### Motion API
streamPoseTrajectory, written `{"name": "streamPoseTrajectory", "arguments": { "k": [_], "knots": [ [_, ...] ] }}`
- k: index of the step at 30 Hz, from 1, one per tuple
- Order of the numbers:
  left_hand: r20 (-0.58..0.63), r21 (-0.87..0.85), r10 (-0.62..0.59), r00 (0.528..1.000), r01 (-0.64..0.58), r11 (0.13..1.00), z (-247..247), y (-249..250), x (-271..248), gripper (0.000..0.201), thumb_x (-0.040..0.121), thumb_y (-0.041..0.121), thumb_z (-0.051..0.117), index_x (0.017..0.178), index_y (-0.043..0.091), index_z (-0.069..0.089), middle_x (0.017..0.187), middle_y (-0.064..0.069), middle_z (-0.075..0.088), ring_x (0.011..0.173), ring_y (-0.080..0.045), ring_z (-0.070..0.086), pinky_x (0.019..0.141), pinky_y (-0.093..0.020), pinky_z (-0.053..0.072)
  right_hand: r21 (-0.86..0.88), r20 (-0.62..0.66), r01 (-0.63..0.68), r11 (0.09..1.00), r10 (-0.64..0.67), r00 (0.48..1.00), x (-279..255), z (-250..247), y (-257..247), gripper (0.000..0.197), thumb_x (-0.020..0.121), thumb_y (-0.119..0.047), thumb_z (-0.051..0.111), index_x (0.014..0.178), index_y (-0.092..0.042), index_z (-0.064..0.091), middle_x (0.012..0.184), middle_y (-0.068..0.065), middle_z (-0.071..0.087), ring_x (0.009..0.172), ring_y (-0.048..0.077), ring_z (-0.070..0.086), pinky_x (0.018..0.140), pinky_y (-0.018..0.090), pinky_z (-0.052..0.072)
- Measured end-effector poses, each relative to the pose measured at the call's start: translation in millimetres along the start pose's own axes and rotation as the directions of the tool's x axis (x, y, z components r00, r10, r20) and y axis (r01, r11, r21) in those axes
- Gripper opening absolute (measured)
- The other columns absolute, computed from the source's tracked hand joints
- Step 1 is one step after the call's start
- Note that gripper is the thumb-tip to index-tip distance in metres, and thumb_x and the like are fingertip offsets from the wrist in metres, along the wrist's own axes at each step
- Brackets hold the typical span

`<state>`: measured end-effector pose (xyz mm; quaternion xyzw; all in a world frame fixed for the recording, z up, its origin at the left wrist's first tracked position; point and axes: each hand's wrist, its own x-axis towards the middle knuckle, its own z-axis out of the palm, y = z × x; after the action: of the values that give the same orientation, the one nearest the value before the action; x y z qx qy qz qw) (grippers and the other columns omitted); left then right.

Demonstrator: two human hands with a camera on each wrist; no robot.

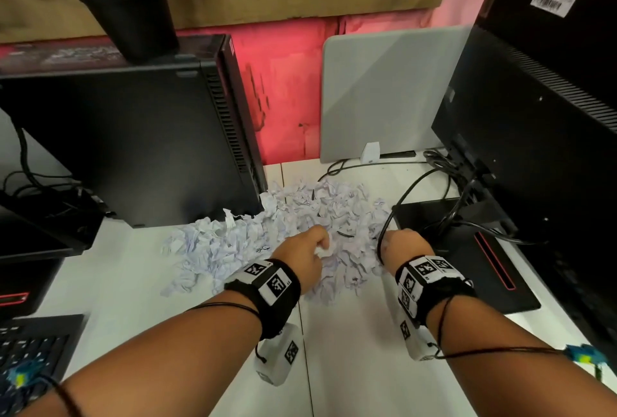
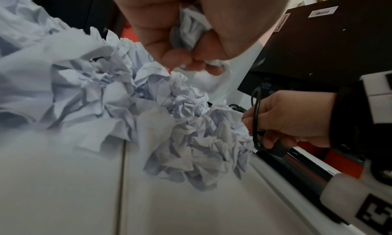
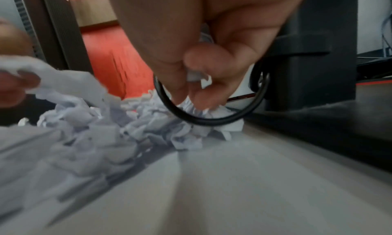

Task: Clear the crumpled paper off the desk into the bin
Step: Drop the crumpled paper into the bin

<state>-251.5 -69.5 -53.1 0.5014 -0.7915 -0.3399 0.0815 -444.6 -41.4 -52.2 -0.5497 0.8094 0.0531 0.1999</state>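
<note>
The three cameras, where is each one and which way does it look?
Head: on the head, looking down at the paper pile, both forearms showing.
Left wrist: under the left hand, facing its paper-filled fist and the right hand.
Right wrist: under the right hand, facing fingers on paper beside a black cable.
All share the pile.

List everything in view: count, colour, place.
paper: one heap of many pieces, white, crumpled, mid-desk
desk: one, white
PC towers: two, black; one left of the heap, one lying flat at right
monitor: one, black, right, seen from behind
cables: several, black, behind the heap and at right
divider: one, grey, rear
pot: one, black, on the left tower
keyboard: one, black, near left
hands: left gripping paper; right gripping paper, a cable looped past its fingers
</note>
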Motion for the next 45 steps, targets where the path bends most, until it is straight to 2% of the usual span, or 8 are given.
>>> {"name": "streamPoseTrajectory", "arguments": {
  "k": [4,9,17,21,25,34,39,45],
  "knots": [
    [0.072,0.05,-0.034,0.997,0.031,0.998,-1.6,3.1,-2.3,0.03,0.084,0.01,0.048,0.105,0.031,0.056,0.12,0.006,0.055,0.065,-0.012,0.051,0.058,-0.025,0.047,-0.029,0.034,0.013,0.999,-0.012,0.999,-1.0,-1.8,-0.6,0.034,0.097,-0.007,0.032,0.118,-0.005,0.058,0.121,0.013,0.062,0.113,0.028,0.058,0.09,0.031,0.046],
    [0.01,0.119,-0.076,0.997,0.074,0.99,4.6,-9.2,-1.7,0.032,0.078,0.046,0.066,0.066,0.024,0.046,0.083,0.006,0.054,0.078,-0.013,0.051,0.069,-0.027,0.043,0.026,0.061,-0.031,0.999,0.029,0.998,-2.7,-0.3,1.1,0.031,0.097,-0.004,0.031,0.118,0.002,0.053,0.123,0.018,0.059,0.113,0.031,0.057,0.093,0.033,0.046],
    [-0.065,0.049,0.062,0.996,-0.059,0.997,0.3,-20.6,3.3,0.046,0.074,-0.013,0.045,0.053,0.024,0.027,0.072,0.009,0.037,0.067,-0.014,0.042,0.061,-0.014,0.033,0.244,-0.155,-0.011,0.97,0.05,0.987,-6.7,6.6,4.5,0.021,0.092,-0.004,0.044,0.111,0.0,0.052,0.121,0.016,0.042,0.086,0.024,0.051,0.074,0.029,0.042],
    [-0.13,-0.111,-0.007,0.992,-0.008,0.994,-2.6,-16.6,4.4,0.035,0.086,-0.003,0.041,0.066,0.025,0.039,0.095,-0.002,0.063,0.079,-0.019,0.06,0.068,-0.033,0.051,0.361,-0.386,0.099,0.927,0.052,0.921,-21.0,-4.5,-0.2,0.014,0.089,-0.005,0.047,0.1,-0.002,0.055,0.115,0.012,0.046,0.081,0.026,0.052,0.07,0.024,0.034],
    [-0.193,-0.214,-0.012,0.981,-0.03,0.976,-11.4,3.2,9.8,0.016,0.096,0.018,0.044,0.084,0.029,0.047,0.089,0.006,0.064,0.057,-0.006,0.053,0.05,-0.02,0.04,0.376,-0.564,0.379,0.846,-0.116,0.817,-27.9,-25.2,-20.1,0.021,0.092,-0.005,0.049,0.106,-0.009,0.064,0.109,0.007,0.055,0.084,0.023,0.058,0.073,0.022,0.038],
    [-0.156,0.092,-0.068,0.986,0.083,0.992,-26.7,16.5,53.8,0.028,0.089,0.027,0.057,0.117,0.027,0.056,0.101,-0.002,0.063,0.092,-0.021,0.06,0.08,-0.029,0.048,0.273,-0.178,0.135,0.952,-0.088,0.98,34.7,-32.2,-61.5,0.023,0.094,-0.025,0.052,0.111,-0.012,0.06,0.109,0.012,0.065,0.103,0.029,0.06,0.082,0.032,0.047],
    [-0.003,0.338,-0.113,0.994,0.108,0.935,-33.2,-0.5,61.0,0.043,0.088,0.024,0.057,0.131,0.026,0.051,0.133,-0.004,0.052,0.12,-0.023,0.05,0.097,-0.031,0.042,0.18,-0.052,0.114,0.977,-0.106,0.993,52.5,-18.4,-58.0,0.045,0.091,-0.016,0.052,0.134,-0.017,0.041,0.117,0.015,0.059,0.108,0.033,0.058,0.085,0.033,0.047],
    [0.091,0.374,-0.197,0.976,0.15,0.915,-34.3,-8.6,54.8,0.036,0.09,0.036,0.059,0.123,0.021,0.059,0.125,-0.004,0.059,0.114,-0.022,0.055,0.094,-0.028,0.044,0.046,0.014,0.141,0.989,-0.142,0.99,56.2,-15.5,-65.1,0.027,0.092,-0.012,0.049,0.117,-0.004,0.057,0.124,0.014,0.058,0.113,0.029,0.057,0.089,0.031,0.046]
  ]
}}
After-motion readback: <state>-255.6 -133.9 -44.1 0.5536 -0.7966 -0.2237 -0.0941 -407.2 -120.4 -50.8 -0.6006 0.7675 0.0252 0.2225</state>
